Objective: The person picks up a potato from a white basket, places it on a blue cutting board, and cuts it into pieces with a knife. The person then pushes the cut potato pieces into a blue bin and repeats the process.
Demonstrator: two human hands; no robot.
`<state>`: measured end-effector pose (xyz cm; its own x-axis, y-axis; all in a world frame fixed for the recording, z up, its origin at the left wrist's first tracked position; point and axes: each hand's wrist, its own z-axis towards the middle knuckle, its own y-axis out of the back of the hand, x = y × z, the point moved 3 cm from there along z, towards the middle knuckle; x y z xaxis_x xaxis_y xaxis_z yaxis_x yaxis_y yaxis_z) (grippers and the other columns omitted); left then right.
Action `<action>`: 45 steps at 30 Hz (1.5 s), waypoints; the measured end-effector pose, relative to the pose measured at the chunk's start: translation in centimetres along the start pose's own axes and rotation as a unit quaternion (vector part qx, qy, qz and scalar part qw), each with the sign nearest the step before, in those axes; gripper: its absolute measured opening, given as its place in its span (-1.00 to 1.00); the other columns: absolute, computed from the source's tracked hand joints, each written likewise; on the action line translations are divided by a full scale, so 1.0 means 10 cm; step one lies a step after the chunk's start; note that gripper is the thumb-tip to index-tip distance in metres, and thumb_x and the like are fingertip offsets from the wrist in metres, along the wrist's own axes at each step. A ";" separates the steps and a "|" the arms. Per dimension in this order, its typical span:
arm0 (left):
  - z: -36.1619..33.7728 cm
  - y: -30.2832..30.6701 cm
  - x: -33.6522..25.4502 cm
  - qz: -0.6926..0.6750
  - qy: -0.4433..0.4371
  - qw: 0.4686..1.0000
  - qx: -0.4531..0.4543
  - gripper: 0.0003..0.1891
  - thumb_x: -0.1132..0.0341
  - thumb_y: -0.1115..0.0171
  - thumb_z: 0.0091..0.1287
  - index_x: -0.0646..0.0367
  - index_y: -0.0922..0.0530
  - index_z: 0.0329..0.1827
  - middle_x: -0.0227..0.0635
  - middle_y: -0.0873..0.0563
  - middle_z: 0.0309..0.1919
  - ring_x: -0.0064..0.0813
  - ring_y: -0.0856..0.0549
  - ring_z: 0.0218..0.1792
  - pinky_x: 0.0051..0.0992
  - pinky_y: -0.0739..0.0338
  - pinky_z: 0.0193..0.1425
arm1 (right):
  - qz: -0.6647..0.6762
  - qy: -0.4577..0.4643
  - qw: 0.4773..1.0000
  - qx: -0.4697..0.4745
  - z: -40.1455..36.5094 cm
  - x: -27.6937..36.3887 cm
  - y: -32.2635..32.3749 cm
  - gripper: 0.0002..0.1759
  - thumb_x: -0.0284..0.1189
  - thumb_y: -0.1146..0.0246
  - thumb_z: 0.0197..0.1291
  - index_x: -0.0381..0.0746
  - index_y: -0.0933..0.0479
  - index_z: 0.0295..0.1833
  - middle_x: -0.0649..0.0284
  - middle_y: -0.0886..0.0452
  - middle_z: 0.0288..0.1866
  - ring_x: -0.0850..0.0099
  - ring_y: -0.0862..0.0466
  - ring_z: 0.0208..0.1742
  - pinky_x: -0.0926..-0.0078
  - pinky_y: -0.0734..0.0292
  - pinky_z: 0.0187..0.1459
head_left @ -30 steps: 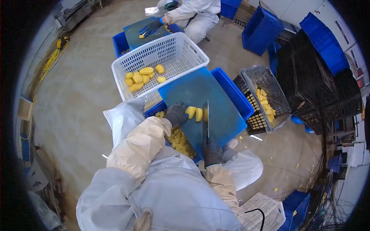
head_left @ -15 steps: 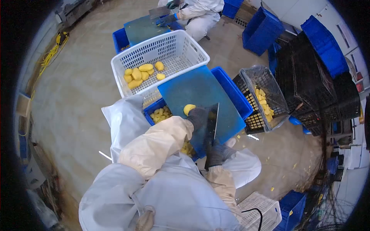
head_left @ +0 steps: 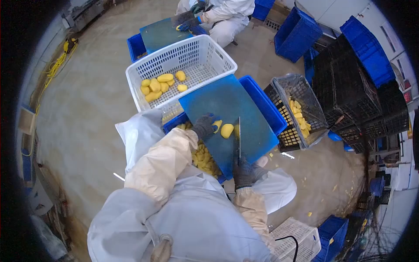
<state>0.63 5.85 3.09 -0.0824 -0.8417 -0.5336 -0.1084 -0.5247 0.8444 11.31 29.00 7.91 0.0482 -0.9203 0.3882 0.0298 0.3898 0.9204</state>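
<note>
My left hand [head_left: 203, 127], in a dark grey glove, has its fingers closed on a cut potato piece [head_left: 217, 125] at the left side of the blue cutting board [head_left: 218, 98]. Just right of it a peeled potato half [head_left: 227, 130] lies on the board. My right hand [head_left: 243, 174], gloved too, grips a broad-bladed knife [head_left: 239, 144] near the board's lower edge. The blade stands on edge, pointing away from me, with a little yellow potato showing beside it. Under the board's left side, a blue bin [head_left: 173, 122] holds many cut potato chunks [head_left: 203, 159].
Beyond the board a white basket [head_left: 218, 72] holds several peeled potatoes [head_left: 155, 85]. At right a black crate [head_left: 286, 131] contains cut pieces; stacked crates [head_left: 349, 87] rise behind it. A co-worker [head_left: 229, 19] sits at another board [head_left: 161, 36] at the top.
My left hand has moved left, away from the knife, with a potato piece. The potato half now lies uncovered on the board. The blade has turned more upright and shifted slightly left.
</note>
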 end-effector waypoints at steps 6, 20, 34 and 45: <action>-0.17 -0.27 -0.22 -0.018 0.085 0.993 -0.076 -0.47 0.13 -0.17 0.08 -0.03 -0.43 0.18 0.04 -0.40 0.18 -0.01 -0.37 0.20 -0.11 -0.24 0.26 | -0.043 0.046 0.996 0.067 0.20 -0.15 -0.01 -0.67 -0.10 -0.14 0.11 -0.16 -0.53 -0.33 0.01 -0.59 -0.51 0.05 -0.61 -0.46 0.08 -0.47 -0.35; -0.21 -0.01 -0.69 0.069 0.048 0.993 -0.083 -0.57 0.10 -0.18 0.11 0.02 -0.49 0.05 -0.15 -0.52 0.04 -0.06 -0.45 0.09 -0.09 -0.28 0.18 | -0.037 -0.017 0.988 0.150 0.18 0.37 0.36 -0.73 -0.21 -0.13 0.11 -0.17 -0.54 -0.23 -0.03 -0.63 -0.35 0.05 -0.63 -0.27 0.08 -0.45 -0.17; 0.02 -0.19 -0.64 0.044 0.061 0.996 -0.050 -0.61 0.20 -0.21 0.05 0.07 -0.50 -0.03 -0.18 -0.56 -0.07 -0.14 -0.49 0.03 -0.13 -0.34 0.07 | -0.083 0.138 0.975 0.155 0.46 0.26 -0.15 -0.74 -0.26 -0.06 0.16 -0.20 -0.53 -0.39 0.04 -0.60 -0.45 0.09 -0.63 -0.39 0.14 -0.50 -0.34; 0.05 -0.20 -0.62 0.084 0.059 0.993 -0.059 -0.52 0.14 -0.18 0.09 0.15 -0.46 0.07 -0.08 -0.54 -0.01 -0.05 -0.49 0.04 -0.14 -0.29 0.21 | -0.028 0.142 0.987 0.075 0.44 0.06 -0.35 -0.74 -0.18 -0.08 0.18 -0.11 -0.53 -0.20 0.05 -0.59 -0.47 0.04 -0.60 -0.46 0.01 -0.46 -0.36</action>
<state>0.90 12.19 4.65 0.0278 -0.9241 -0.3811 0.0144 -0.3808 0.9245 6.84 26.97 5.07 0.3283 -0.8859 0.3277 -0.1062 0.3101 0.9448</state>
